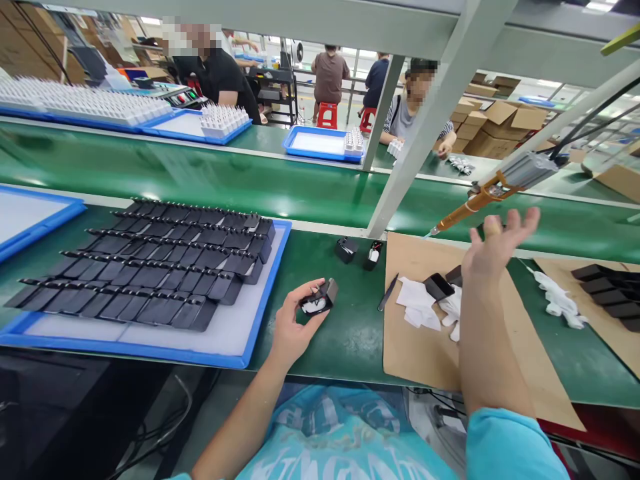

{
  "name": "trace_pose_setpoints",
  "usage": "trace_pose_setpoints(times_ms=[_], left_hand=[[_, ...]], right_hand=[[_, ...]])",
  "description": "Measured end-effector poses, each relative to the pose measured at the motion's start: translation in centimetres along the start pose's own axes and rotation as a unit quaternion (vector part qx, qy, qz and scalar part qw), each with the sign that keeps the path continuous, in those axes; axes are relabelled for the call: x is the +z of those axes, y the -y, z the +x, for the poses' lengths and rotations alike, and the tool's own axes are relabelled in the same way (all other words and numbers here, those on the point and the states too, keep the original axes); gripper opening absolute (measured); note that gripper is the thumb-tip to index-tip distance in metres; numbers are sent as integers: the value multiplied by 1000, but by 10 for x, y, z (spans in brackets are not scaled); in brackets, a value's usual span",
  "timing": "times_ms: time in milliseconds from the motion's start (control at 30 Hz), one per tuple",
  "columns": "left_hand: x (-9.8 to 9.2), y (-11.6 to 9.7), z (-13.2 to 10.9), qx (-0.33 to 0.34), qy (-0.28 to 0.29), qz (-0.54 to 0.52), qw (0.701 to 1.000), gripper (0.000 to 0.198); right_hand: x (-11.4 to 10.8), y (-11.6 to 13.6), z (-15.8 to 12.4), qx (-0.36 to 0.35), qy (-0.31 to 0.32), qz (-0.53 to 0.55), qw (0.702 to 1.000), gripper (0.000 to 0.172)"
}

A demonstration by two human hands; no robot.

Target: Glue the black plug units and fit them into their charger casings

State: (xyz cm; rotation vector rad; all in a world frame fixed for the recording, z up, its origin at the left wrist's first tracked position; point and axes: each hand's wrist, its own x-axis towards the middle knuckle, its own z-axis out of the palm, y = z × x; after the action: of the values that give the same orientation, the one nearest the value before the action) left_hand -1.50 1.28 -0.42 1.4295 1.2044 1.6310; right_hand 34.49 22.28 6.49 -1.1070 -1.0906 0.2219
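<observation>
Between its thumb and fingers my left hand (295, 327) holds a small black housing (320, 300) with white material inside, above the green bench. My right hand (493, 250) is raised over the cardboard sheet (415, 360), fingers spread and holding nothing, just below an orange and silver dispensing tool (475, 203). Two more black housings, one (346, 249) and another (373, 255), stand near the bench's back edge. On the cardboard lie black tweezers (388, 292), white wipes (417, 300), a black box (439, 287) and a white glove (453, 308) partly hidden by my right forearm.
Rows of black housings (150, 267) fill a blue-rimmed tray (245, 353) on the left. A metal post (415, 133) rises behind the bench. Black parts (613, 290) and a white glove (560, 300) lie at right. Across the conveyor, people sit beside trays of white parts.
</observation>
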Motion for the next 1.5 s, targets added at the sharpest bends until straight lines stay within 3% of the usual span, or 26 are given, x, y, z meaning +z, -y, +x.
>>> trace_pose_setpoints(times_ms=[67,133,200,300,400,500,767,900,967,1033,1100,1167,1233,1300,1500], left_hand=[[5,-7,1,-45,-12,-59,997,41],[9,-15,4,-139,-31,-164,976,46],[12,-25,8,-261,-39,-284,922,48],[13,-39,14,-417,-44,-411,809,38],[12,-48,16,-477,-55,-485,731,45],[11,-48,12,-472,-42,-522,709,50],[6,-37,-2,-419,79,-535,729,39],[5,-29,-7,-376,122,-507,766,46],[4,-28,-8,-340,121,-467,808,53],[1,-27,-9,-288,116,-377,873,55],[-3,-26,-8,-230,113,-206,944,50],[-5,-22,-8,-175,116,11,978,43],[-5,-15,-8,-136,123,180,966,35],[-4,-7,-8,-115,128,260,950,31],[-4,6,-5,-91,149,287,942,36]], right_hand=[[7,-17,7,129,32,36,991,85],[16,-23,6,168,51,58,983,83],[22,-20,-1,182,66,73,978,80],[26,-9,-11,185,72,90,976,78],[27,2,-18,186,79,105,974,73],[28,10,-23,183,93,116,972,69],[21,26,-52,147,156,126,968,54],[18,42,-74,149,162,143,965,47],[19,55,-86,163,166,162,959,44],[21,71,-98,174,173,189,951,43],[23,87,-112,182,177,220,942,42],[26,102,-127,191,177,254,931,39],[29,116,-142,199,173,289,920,37],[35,128,-156,201,179,319,909,38],[55,153,-185,182,218,379,881,42]])
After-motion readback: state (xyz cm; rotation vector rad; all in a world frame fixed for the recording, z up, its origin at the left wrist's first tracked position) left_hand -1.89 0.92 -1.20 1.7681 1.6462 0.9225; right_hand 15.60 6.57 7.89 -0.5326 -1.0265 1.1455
